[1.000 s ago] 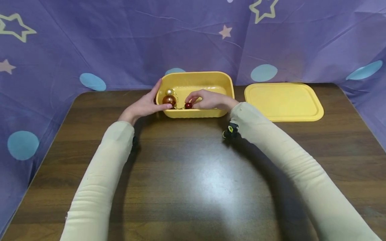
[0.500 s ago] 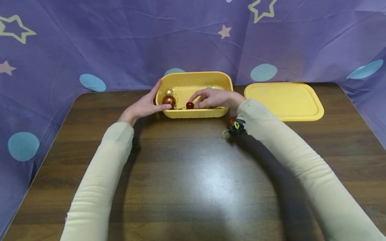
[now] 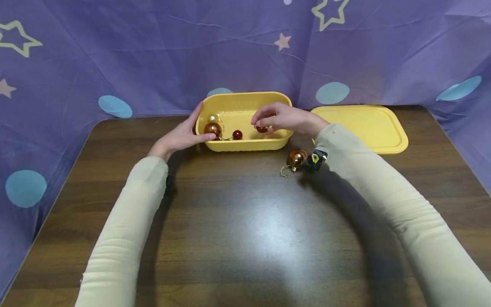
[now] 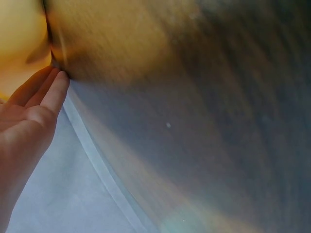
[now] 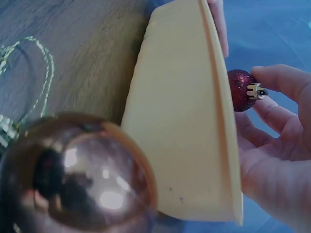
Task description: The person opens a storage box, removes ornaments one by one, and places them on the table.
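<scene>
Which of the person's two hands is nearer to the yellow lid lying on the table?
Right. The right hand is over the half of the yellow container nearest the yellow lid; the left hand holds its opposite end.

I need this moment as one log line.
left hand: holds yellow box; right hand: pinches glittery red bauble; copper bauble: on table; lid: beside box

There's room over the table (image 3: 218, 230) between the sleeves (image 3: 128, 213), but a shiny brown ball (image 3: 296, 157) is in the way near the yellow box (image 3: 245, 146).
</scene>
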Tool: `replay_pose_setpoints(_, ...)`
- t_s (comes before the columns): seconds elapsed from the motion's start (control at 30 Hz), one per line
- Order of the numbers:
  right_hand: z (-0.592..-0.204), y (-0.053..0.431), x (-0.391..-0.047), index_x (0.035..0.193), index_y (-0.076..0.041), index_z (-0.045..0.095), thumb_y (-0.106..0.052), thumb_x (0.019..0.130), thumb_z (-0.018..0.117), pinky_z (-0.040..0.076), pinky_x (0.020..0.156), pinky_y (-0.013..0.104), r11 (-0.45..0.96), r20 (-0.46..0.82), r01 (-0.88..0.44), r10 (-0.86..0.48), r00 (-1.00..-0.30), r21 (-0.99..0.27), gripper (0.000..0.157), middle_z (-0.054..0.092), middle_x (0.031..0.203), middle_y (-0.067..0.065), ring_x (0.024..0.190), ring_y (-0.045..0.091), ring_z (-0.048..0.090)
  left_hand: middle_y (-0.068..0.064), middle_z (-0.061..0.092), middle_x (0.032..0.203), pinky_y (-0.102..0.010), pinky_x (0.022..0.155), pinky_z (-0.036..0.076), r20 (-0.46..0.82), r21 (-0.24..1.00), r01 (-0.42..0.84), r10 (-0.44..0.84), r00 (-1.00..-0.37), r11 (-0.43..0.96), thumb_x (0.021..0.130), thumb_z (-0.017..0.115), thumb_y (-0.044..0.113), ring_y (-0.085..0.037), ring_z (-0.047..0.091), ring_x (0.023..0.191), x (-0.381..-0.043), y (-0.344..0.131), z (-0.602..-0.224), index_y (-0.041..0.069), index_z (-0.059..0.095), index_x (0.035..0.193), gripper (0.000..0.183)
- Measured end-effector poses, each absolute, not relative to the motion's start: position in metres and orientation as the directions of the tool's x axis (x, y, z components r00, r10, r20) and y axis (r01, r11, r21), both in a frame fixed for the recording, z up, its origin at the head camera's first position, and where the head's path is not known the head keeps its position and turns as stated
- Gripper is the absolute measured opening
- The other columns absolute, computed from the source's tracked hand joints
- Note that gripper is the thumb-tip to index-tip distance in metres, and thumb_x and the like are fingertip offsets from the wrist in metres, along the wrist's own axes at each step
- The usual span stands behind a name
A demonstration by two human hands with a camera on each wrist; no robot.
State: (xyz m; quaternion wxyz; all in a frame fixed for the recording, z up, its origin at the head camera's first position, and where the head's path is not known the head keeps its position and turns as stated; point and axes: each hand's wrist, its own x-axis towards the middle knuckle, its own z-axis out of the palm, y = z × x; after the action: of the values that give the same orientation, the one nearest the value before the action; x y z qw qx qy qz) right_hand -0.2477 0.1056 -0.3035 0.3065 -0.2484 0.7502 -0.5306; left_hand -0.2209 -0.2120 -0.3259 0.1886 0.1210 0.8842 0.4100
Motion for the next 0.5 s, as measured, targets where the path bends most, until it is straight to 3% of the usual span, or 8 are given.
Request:
replay_pose_setpoints(0.2, -0.300, 0.119, -0.242, 0.111, 0.008, 0.060, -0.005, 0.097, 0.053, 0.050, 0.087, 0.043, 0.311, -0.134, -0.105, -0.657, -0.742, -0.944, 0.020, 0.062, 0.101, 0.017, 0.092, 0.020, 0.059, -0.013, -0.002, 0.160, -0.048, 0.114, 0.010, -0.217, 0.764, 0.084, 0.377, -0.901, 0.640, 0.089, 0.070, 0.031, -0.034, 0.011, 0.143, -0.218, -0.212, -0.327, 0.029, -0.013, 0.154, 0.105)
replay_pose_setpoints(0.5, -0.301, 0.151, -0.227, 0.109, 0.005, 0.062, -0.006, 0.098, 0.055, 0.052, 0.082, 0.036, 0.258, -0.026, -0.156, -0.585, -0.811, -0.954, 0.018, 0.062, 0.101, 0.015, 0.091, 0.020, 0.059, -0.014, 0.001, 0.160, -0.046, 0.114, 0.010, -0.198, 0.772, 0.094, 0.378, -0.904, 0.628, 0.089, 0.070, 0.030, -0.033, 0.013, 0.142, -0.220, -0.211, -0.329, 0.028, -0.010, 0.155, 0.104)
